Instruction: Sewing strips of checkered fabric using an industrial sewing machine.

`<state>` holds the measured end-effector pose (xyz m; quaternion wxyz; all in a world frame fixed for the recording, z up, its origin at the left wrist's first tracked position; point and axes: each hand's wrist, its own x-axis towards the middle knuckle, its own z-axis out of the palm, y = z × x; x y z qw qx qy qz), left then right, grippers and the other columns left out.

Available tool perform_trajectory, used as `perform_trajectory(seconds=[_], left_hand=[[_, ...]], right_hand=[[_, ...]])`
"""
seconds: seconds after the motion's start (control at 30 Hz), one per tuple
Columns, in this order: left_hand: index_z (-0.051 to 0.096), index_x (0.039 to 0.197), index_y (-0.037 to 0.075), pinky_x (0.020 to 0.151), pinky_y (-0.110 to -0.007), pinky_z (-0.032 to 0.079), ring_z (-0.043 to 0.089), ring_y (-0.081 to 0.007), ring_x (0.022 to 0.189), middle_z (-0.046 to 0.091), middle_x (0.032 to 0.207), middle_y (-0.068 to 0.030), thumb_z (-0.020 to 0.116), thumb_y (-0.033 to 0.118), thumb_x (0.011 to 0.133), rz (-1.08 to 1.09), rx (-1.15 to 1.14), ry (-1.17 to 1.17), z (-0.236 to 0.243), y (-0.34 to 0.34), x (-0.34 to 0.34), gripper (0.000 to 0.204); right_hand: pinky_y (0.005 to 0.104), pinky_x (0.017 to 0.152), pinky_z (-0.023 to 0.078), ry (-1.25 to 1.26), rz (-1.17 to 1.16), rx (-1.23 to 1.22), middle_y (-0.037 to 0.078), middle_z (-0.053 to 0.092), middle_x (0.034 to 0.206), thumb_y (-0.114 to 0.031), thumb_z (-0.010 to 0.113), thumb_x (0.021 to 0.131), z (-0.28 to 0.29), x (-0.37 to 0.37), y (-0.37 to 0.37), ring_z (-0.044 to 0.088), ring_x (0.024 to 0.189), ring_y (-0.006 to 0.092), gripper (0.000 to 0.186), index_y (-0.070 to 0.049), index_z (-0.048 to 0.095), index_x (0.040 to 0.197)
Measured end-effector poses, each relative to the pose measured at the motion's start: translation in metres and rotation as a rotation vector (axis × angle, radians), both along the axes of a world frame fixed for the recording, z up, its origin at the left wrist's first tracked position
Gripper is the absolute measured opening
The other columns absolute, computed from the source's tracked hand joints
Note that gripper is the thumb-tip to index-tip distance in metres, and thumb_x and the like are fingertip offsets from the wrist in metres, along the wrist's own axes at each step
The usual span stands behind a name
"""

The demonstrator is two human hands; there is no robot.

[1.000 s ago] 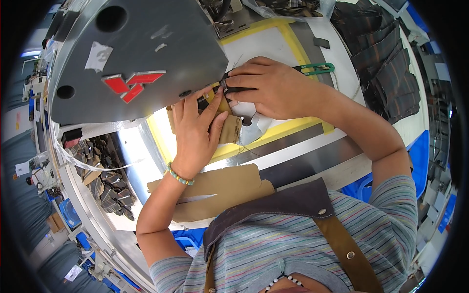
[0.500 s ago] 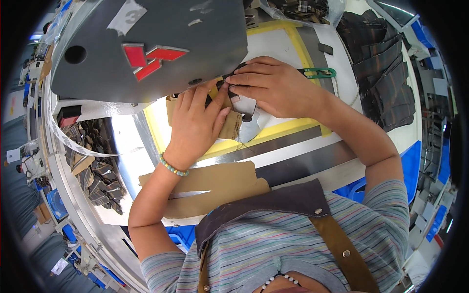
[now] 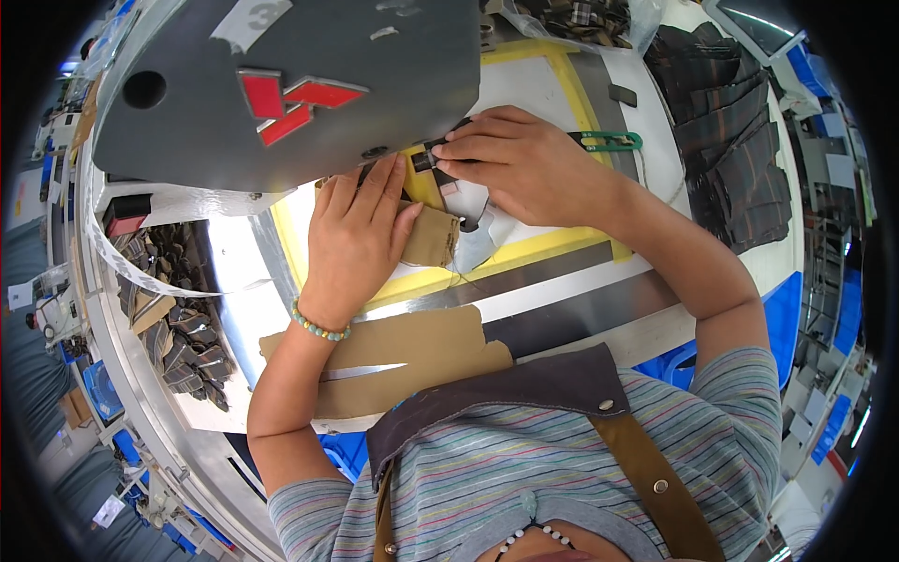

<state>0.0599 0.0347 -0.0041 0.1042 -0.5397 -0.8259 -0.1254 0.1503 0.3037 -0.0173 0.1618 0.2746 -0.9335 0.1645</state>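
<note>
My left hand lies with straightened fingers on a tan fabric piece under the front edge of a grey sewing machine head with a red emblem. My right hand is closed on a small dark strip just below the machine's edge. A yellow-edged plate lies under both hands, with a pale shaped piece and loose threads near the tan piece. Green thread snips lie beyond my right fingers, partly hidden.
Stacked dark plaid pieces lie at the right, small cut pieces at the left. A tan sheet is at the near edge, blue bins below. More fabric is at the back.
My left fingertips have shifted left, away from my right fingers, uncovering more of the dark strip. The machine sits higher and further right in the picture than a second ago.
</note>
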Motion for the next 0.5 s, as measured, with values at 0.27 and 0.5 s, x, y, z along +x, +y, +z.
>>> perform_trajectory(seconds=[0.27, 0.5], left_hand=[[0.068, 0.141, -0.007, 0.108, -0.043, 0.053, 0.067, -0.0305, 0.127, 0.070, 0.142, -0.0169, 0.078, 0.026, 0.096, -0.041, -0.064, 0.151, 0.0001, 0.0007, 0.0033, 0.056], [0.062, 0.147, -0.009, 0.109, -0.042, 0.054, 0.066, -0.0325, 0.133, 0.064, 0.154, -0.0200, 0.078, 0.020, 0.096, -0.038, -0.124, 0.110, 0.0030, 0.0000, 0.0047, 0.061]], right_hand=[[0.0429, 0.114, 0.052, 0.008, 0.017, -0.034, 0.007, 0.074, 0.137, -0.007, 0.081, 0.073, -0.0014, -0.0016, -0.0008, 0.068, 0.128, 0.0258, 0.052, -0.002, 0.077, 0.124], [0.0428, 0.114, 0.052, 0.026, 0.022, -0.047, 0.007, 0.074, 0.136, -0.007, 0.082, 0.071, -0.0029, -0.0011, -0.0003, 0.068, 0.128, 0.0259, 0.054, -0.001, 0.077, 0.125]])
